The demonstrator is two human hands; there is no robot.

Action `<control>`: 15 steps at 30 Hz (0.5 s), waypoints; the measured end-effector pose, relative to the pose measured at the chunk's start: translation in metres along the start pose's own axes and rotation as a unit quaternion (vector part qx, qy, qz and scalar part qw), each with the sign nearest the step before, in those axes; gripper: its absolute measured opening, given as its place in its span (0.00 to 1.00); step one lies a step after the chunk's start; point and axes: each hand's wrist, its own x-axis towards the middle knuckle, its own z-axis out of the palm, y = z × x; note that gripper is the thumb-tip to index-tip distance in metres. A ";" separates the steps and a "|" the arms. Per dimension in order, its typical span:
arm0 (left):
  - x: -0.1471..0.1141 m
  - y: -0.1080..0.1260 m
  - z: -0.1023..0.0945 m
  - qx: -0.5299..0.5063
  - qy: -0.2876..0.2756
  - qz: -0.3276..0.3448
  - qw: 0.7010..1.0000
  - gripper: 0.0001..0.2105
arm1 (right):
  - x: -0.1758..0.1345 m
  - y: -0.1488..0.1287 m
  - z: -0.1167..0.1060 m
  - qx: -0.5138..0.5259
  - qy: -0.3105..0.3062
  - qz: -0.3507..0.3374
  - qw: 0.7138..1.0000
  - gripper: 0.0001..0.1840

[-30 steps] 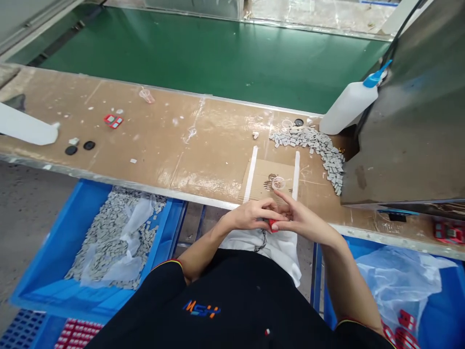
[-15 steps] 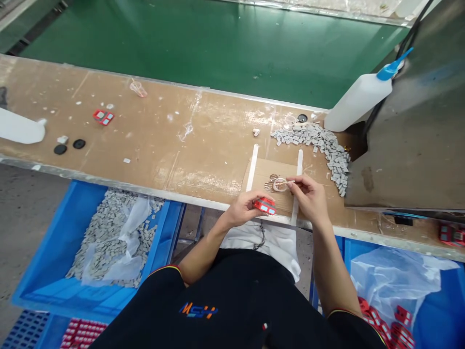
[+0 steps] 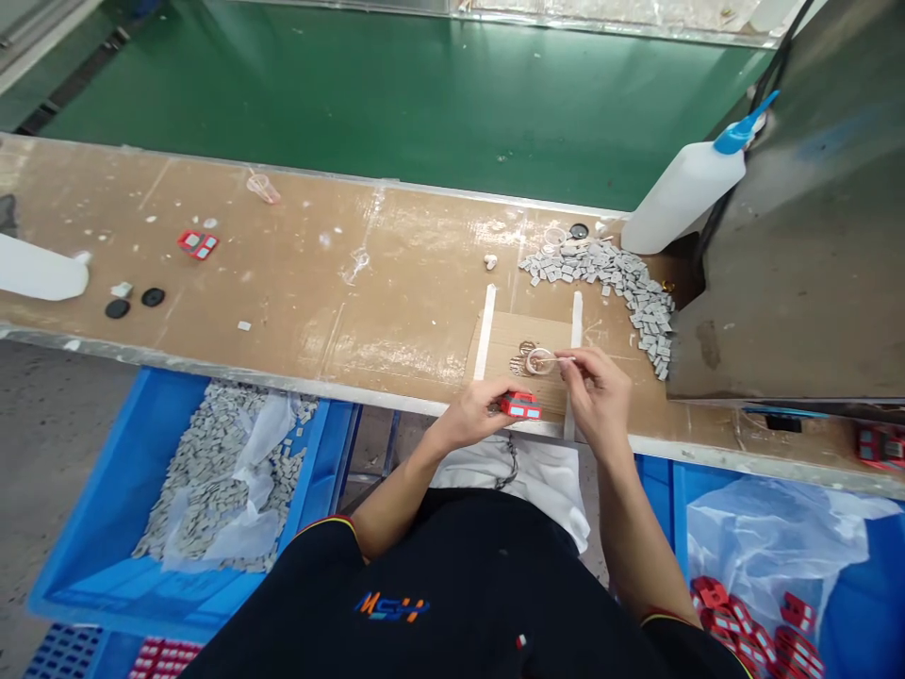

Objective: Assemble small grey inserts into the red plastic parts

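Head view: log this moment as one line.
Left hand: holds red piece; right hand: holds thin stick, end at small cup; cup: on cardboard pad between white strips; grey pieces: heaped near blue-tipped bottle

Flat brown cardboard piece [image 3: 544,330]: at the near edge of the long brown desk [image 3: 396,311]. Small round clear plastic cup [image 3: 540,362]: on the cardboard piece. Grey rectangular tiles [image 3: 654,322]: heaped behind and right of the cup. White plastic bottle [image 3: 682,200]: at the far edge, beside the tiles. Rectangular blue plastic crates [image 3: 141,592]: below the near edge, left and right.
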 end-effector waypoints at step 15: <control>0.000 0.000 0.003 0.105 0.002 0.018 0.994 0.07 | -0.040 -0.021 -0.011 0.046 -0.007 -0.009 0.999 0.11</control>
